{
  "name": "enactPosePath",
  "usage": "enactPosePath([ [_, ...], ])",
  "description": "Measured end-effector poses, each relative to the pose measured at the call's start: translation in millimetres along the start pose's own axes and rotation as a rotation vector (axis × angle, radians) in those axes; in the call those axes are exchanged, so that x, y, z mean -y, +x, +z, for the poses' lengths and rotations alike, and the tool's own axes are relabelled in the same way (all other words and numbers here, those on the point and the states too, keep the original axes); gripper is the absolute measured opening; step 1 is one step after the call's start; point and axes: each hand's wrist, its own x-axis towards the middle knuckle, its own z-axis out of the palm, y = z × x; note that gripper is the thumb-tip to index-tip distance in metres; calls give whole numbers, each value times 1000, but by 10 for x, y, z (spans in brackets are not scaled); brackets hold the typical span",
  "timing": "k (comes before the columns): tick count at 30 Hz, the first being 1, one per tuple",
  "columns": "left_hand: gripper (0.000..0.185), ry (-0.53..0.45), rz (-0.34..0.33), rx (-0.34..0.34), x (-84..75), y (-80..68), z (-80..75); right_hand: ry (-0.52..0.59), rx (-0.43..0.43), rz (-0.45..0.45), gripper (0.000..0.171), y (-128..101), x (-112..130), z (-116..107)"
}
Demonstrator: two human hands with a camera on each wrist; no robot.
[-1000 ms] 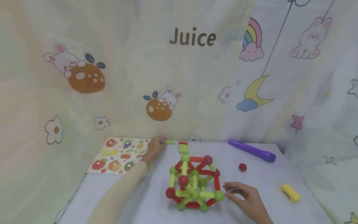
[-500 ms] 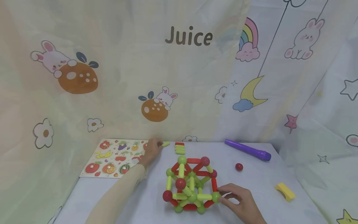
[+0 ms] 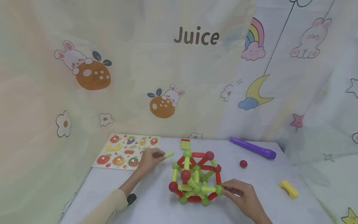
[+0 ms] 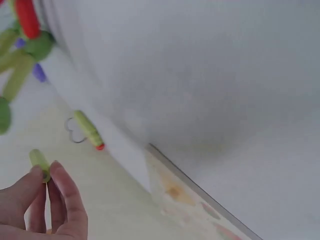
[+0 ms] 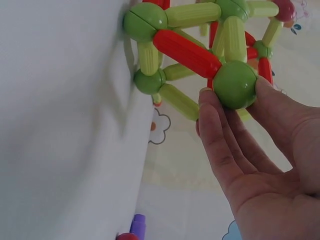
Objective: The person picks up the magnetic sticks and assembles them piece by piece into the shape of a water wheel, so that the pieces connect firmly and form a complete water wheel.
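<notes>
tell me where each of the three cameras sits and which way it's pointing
Head: worn on the head, facing forward and down over the white table toward the cartoon curtain; shows both forearms, the left hand pinching a yellow-green stick, the right hand at the ball-and-stick structure.
Left wrist: looks past the left hand's fingertips, view rolled sideways; the stick is pinched there.
Right wrist: looks along the right palm, fingers gripping a green ball of the structure.
Shared: head and right wrist views both show that grip.
</notes>
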Motion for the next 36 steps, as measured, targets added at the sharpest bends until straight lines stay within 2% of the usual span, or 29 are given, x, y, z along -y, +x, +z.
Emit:
enactPosePath([
  [6,21,-47,-58,-2,-263,-613,-183,-20,-29,-6,24,-11,23,4],
  [8,22,-69,-69,8,-321,-746,-220,-22,-41,-1,24,2,19,-5],
  [11,22,-98,-72,29,-387,-915,-263,-25,-42,2,23,14,17,-16],
  [15,19,-141,-59,99,-472,-1081,-291,-10,-45,-7,23,14,19,-17],
  [19,20,-158,14,158,-627,-1194,-318,4,-53,-29,24,-5,14,-5],
  [22,23,-117,91,175,-832,-1225,-359,12,-55,-34,25,-20,10,-1],
  [27,28,-20,234,201,-1270,-1139,-371,12,-57,-12,24,-35,11,-19],
  [32,25,57,371,260,-1628,-971,-257,21,-49,-14,23,-41,9,-25],
  [36,18,203,500,336,-1822,-797,-111,41,-42,-36,24,-40,-1,-20],
])
